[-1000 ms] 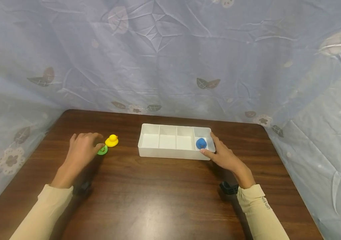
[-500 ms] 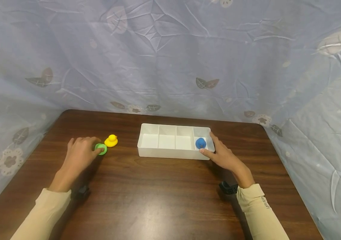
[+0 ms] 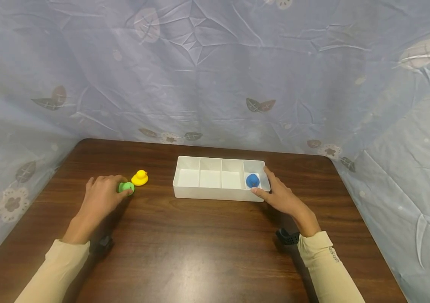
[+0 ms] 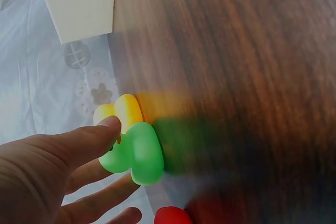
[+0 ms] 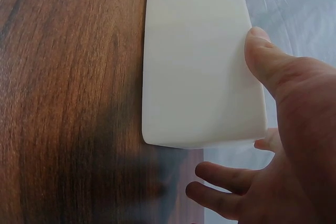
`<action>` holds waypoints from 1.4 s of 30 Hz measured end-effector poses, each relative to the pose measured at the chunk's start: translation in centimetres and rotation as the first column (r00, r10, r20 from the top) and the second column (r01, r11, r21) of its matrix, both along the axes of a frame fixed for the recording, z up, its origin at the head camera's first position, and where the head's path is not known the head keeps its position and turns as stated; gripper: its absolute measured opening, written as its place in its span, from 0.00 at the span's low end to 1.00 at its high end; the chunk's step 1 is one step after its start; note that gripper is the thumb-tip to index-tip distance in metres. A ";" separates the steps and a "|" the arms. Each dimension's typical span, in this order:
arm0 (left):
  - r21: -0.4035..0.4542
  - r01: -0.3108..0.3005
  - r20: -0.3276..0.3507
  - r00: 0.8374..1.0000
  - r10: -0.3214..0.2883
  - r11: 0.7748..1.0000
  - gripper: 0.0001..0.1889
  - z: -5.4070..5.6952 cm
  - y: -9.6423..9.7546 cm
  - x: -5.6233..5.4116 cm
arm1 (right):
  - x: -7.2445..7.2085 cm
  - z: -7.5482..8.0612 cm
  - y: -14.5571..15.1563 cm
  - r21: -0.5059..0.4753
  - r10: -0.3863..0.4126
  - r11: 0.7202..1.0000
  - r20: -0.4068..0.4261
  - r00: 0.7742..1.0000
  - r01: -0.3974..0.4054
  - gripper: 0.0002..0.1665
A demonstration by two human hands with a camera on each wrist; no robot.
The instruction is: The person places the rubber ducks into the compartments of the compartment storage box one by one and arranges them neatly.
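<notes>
My left hand (image 3: 103,195) pinches a small green rubber duck (image 4: 144,153) between thumb and fingers, low over the wooden table. Right behind it a yellow rubber duck (image 3: 139,178) sits on the tabletop. A red thing (image 4: 173,215), mostly cut off, shows at the bottom of the left wrist view; the head view does not show it. My right hand (image 3: 285,198) holds the right end of a white divided box (image 3: 215,193), thumb at the front rim and fingers round the end. In the box's rightmost compartment lies a blue rubber duck (image 3: 253,180).
The brown wooden table (image 3: 196,244) has a pale patterned cloth (image 3: 215,84) hanging behind it and at both sides. Three box compartments left of the blue duck show bare white floors. A dark strap (image 3: 288,237) sits at the right wrist.
The left hand has come down a little and its thumb and fingers have closed on the green duck, which has shifted slightly left. The right hand and box stay in place.
</notes>
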State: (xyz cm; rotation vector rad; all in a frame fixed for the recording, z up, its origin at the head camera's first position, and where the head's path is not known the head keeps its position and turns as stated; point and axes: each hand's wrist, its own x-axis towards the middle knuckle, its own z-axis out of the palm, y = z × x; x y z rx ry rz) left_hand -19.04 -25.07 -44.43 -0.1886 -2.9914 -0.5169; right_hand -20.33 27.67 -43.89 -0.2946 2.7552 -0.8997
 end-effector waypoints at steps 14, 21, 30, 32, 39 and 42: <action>0.002 -0.009 -0.015 1.000 0.009 1.000 0.21 0.5 -0.2 0.2 | -0.1 -0.1 0.0 -0.009 0.011 1.000 -0.003 1.000 -0.011 0.60; 0.002 0.000 -0.097 0.995 0.000 1.000 0.21 1.4 -0.2 -0.1 | -0.1 0.0 0.1 -0.005 0.009 1.000 0.001 1.000 -0.009 0.60; 0.015 0.010 -0.073 0.997 -0.009 1.000 0.20 2.3 0.5 -0.8 | -0.1 0.1 0.0 -0.019 0.014 1.000 0.001 1.000 -0.013 0.60; 0.018 0.014 -0.071 0.997 -0.013 1.000 0.20 2.5 0.7 -0.9 | -0.1 0.1 0.0 -0.019 0.012 1.000 0.002 1.000 -0.012 0.60; 0.027 0.030 -0.080 0.996 -0.027 0.999 0.19 3.0 1.5 -1.2 | 0.0 0.0 0.1 -0.021 0.015 1.000 -0.014 1.000 -0.015 0.61; 0.032 0.033 -0.085 0.996 -0.030 0.999 0.19 3.2 1.9 -1.3 | 0.0 0.0 0.1 -0.021 0.016 1.000 -0.016 1.000 -0.016 0.61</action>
